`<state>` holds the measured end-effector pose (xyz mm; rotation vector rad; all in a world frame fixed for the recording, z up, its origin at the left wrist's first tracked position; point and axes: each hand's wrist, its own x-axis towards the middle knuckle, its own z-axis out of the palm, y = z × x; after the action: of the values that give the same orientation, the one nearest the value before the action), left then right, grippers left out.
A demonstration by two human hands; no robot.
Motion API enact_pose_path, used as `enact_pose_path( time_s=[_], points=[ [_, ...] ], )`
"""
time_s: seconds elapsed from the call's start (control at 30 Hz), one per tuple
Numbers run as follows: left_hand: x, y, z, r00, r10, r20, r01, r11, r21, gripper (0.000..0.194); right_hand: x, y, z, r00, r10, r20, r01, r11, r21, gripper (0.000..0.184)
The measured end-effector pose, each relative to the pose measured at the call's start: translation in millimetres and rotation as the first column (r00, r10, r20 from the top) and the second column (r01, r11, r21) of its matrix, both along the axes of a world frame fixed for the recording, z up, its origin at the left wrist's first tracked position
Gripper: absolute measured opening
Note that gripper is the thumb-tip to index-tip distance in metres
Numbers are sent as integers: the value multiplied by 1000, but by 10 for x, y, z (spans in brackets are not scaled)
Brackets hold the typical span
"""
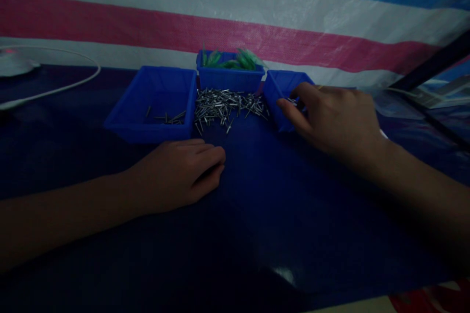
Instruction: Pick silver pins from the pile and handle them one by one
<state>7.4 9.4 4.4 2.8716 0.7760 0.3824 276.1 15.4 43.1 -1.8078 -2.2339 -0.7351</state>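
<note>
A pile of thin silvery metal pins that look like pop rivets lies on the dark blue table between blue bins. My left hand rests on the table in front of the left blue bin, its fingers curled and closed; what it holds, if anything, is hidden. Over the right blue bin is my right hand, thumb and fingers bent toward each other. Small silvery rivets show between them, apparently in a loose pinch. A few rivets lie inside the left bin.
Behind the pile stands a third blue bin with green items in clear plastic. A white cable runs across the far left. Striped sheeting hangs behind, and a dark pole slants at the right.
</note>
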Motion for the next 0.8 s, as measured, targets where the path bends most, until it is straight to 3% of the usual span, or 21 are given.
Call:
enact_pose_path(
  time_s=[0.07,0.13,0.2,0.27,0.3,0.5,0.67,0.8],
  points=[
    [-3,-2,-9,1000,7,5,-7,1000,7,21,-16,-19,-47,988,151,-11,-151,988,32,40],
    [1,-3,-9,1000,14,8,-14,1000,13,21,-59,-46,-118,929,371,-11,-371,928,21,33],
    [9,-4,-3,1000,8,8,-9,1000,14,21,-124,-76,-202,794,599,-103,-607,790,-89,31],
    [16,-4,6,1000,1,10,-1,1000,15,21,-189,-95,-284,688,691,-222,-726,665,-176,36],
    [19,-4,9,1000,0,12,0,1000,18,22,-212,-96,-317,670,699,-249,-742,635,-213,40],
    [22,-3,11,1000,16,-10,-16,1000,6,23,-207,-44,-389,717,615,-328,-697,646,-311,51],
    [30,-12,23,1000,20,-11,-20,1000,-6,23,-213,-34,-377,706,628,-328,-708,649,-280,52],
    [35,-8,21,1000,13,3,-13,1000,-2,23,-223,-13,-386,707,632,-318,-707,628,-326,56]
  ],
)
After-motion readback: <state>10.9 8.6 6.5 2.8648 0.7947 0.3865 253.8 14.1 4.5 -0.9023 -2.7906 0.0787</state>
